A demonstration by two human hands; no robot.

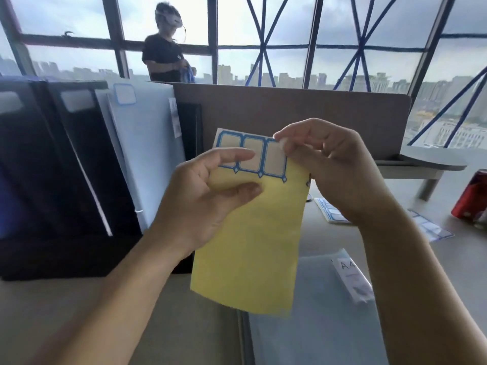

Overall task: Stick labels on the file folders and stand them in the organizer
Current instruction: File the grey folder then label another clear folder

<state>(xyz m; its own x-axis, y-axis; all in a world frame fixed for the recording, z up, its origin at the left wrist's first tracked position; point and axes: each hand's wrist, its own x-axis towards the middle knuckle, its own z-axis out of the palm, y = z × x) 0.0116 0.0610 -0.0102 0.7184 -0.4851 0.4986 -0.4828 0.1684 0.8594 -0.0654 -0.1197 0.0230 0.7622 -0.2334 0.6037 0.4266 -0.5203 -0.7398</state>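
Observation:
I hold a yellow label sheet (250, 238) upright in front of me; three blue-bordered labels (251, 156) remain along its top edge. My left hand (203, 196) grips the sheet's left side between thumb and fingers. My right hand (324, 159) pinches the top right corner of the rightmost label. A black file organizer (60, 180) stands at the left with pale blue folders (147, 143) upright in it, one bearing a blue-bordered label (125, 94). A translucent folder (316, 306) marked "A4" lies flat on the desk below the sheet.
More label sheets (330, 210) lie on the desk behind my right hand. A red can (473, 196) stands at the right edge. A brown desk divider (303, 109) runs across the back, and a person stands by the windows beyond it.

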